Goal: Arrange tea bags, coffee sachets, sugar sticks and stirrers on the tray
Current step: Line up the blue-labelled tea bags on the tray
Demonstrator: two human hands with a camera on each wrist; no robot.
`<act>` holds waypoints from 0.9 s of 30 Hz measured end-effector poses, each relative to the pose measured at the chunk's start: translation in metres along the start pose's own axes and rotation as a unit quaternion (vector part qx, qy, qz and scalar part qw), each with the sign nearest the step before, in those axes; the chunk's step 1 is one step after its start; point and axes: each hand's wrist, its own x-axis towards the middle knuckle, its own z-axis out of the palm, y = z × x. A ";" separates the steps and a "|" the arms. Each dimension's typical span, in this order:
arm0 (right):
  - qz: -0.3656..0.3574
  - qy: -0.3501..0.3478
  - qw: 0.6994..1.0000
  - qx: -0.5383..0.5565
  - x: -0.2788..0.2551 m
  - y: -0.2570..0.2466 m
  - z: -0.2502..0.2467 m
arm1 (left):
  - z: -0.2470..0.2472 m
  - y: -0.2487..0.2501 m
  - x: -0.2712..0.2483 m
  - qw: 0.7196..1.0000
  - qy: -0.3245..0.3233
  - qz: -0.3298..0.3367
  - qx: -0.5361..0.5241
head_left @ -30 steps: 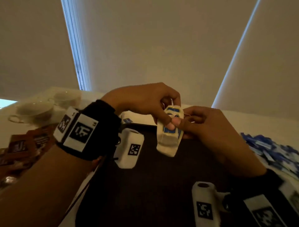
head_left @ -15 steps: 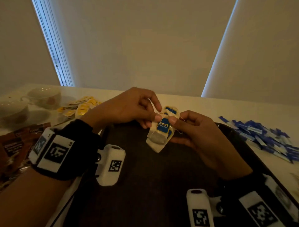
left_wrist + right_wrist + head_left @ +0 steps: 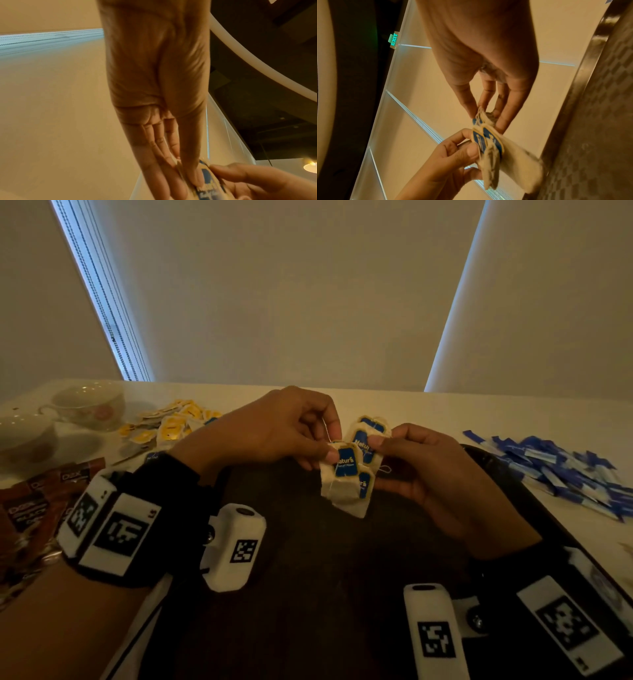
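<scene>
While both the left hand (image 3: pixel 274 429) and right hand (image 3: pixel 424 470) pinch white paper tea bags with blue tags (image 3: pixel 349 474) above the dark rectangular tray (image 3: pixel 325 594), tangled strings could probably tear a bag.

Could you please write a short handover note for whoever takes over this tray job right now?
Left hand and right hand both pinch a bunch of tea bags held above the dark tray. Coffee sachets lie left of it, yellow sachets far left, blue sugar sticks right. No item seen on the tray; everything remains. Stirrers not identifiable.
</scene>
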 end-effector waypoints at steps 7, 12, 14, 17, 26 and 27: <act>0.012 0.004 1.000 -0.019 0.001 0.004 0.003 | -0.002 0.001 -0.002 1.000 -0.007 0.009 -0.022; 0.018 -0.068 0.997 -0.016 -0.001 0.004 0.004 | -0.006 -0.002 -0.002 0.999 0.020 0.010 -0.048; 0.018 -0.096 0.995 -0.017 -0.003 0.004 0.005 | -0.007 -0.003 -0.003 0.998 0.026 0.005 -0.064; 0.011 -0.103 0.994 -0.030 -0.004 0.004 0.004 | -0.007 -0.003 -0.003 0.997 0.024 -0.003 -0.071; 0.032 -0.043 0.998 0.021 0.002 0.007 0.000 | -0.005 0.002 -0.005 0.997 0.031 0.010 -0.076; 0.031 -0.037 0.999 0.021 0.002 0.006 -0.001 | -0.005 0.002 -0.005 0.997 0.032 0.008 -0.071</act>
